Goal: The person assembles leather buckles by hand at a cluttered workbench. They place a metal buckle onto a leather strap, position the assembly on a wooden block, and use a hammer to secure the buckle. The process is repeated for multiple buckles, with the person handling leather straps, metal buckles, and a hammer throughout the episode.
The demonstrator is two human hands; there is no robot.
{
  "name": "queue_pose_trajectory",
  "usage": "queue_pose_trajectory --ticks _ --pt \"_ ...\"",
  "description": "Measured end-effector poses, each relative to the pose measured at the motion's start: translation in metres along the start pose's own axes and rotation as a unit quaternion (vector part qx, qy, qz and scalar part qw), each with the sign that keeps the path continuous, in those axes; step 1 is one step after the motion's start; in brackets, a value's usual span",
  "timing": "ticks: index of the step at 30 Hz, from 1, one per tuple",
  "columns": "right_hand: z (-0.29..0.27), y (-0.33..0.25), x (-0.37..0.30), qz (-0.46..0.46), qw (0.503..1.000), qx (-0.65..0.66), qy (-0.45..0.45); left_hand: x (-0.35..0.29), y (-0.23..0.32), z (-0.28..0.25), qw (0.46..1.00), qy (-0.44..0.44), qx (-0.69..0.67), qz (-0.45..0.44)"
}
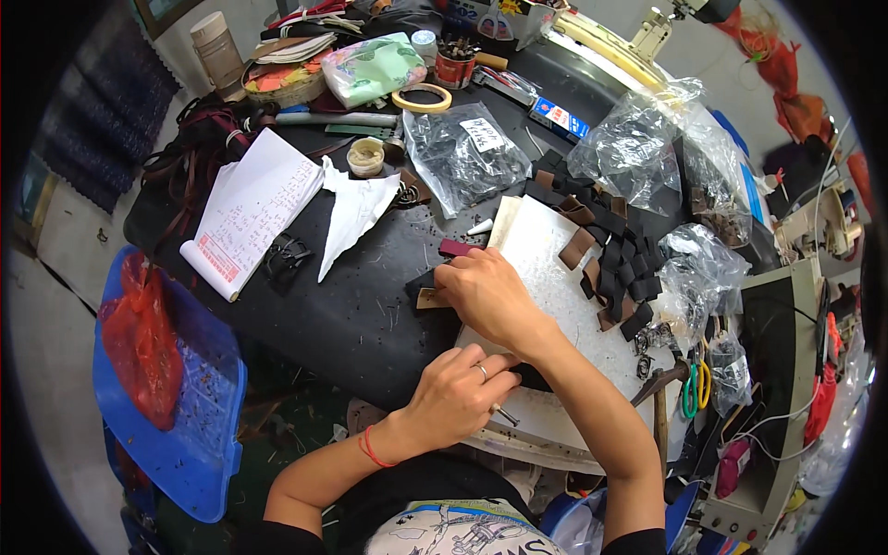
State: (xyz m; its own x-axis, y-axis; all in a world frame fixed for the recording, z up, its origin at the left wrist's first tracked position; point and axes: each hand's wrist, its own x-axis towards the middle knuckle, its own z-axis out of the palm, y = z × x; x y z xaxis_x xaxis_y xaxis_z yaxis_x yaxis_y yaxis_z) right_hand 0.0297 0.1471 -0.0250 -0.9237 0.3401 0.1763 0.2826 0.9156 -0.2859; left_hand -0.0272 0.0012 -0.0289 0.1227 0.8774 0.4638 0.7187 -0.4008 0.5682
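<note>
My left hand, a red cord at its wrist and a ring on one finger, is curled at the near edge of the worktable. Out from under its fingers sticks a short metal rod. Beyond it my right hand bends down with closed fingertips over a small pile of strap pieces; what they pinch is hidden. By these fingertips lie a tan piece and a maroon piece. A pale flat board extends to the right of my right hand, with many black and brown strap pieces heaped along it.
A hammer and green- and yellow-handled scissors are at the right. Clear plastic bags, an open notepad, a tape roll and a small round tub lie farther back. A blue plastic chair stands left.
</note>
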Motion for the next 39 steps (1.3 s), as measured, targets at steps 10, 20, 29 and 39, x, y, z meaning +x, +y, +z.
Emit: queue_pose_trajectory --ticks 10,20,29,39 --pt "-0.086 -0.025 -0.108 0.294 0.858 0.403 0.125 0.004 0.002 -0.003 1.0 -0.009 0.003 0.004" --pt "-0.059 -0.029 -0.14 0.353 0.858 0.367 0.057 0.01 0.003 -0.009 0.989 -0.057 -0.092 -0.1" --pt "-0.058 -0.034 -0.135 0.323 0.886 0.323 0.078 0.01 0.001 -0.011 0.991 -0.036 -0.107 -0.068" --pt "-0.05 -0.037 -0.137 0.273 0.921 0.253 0.117 0.009 -0.002 -0.006 0.998 -0.039 -0.042 0.0"
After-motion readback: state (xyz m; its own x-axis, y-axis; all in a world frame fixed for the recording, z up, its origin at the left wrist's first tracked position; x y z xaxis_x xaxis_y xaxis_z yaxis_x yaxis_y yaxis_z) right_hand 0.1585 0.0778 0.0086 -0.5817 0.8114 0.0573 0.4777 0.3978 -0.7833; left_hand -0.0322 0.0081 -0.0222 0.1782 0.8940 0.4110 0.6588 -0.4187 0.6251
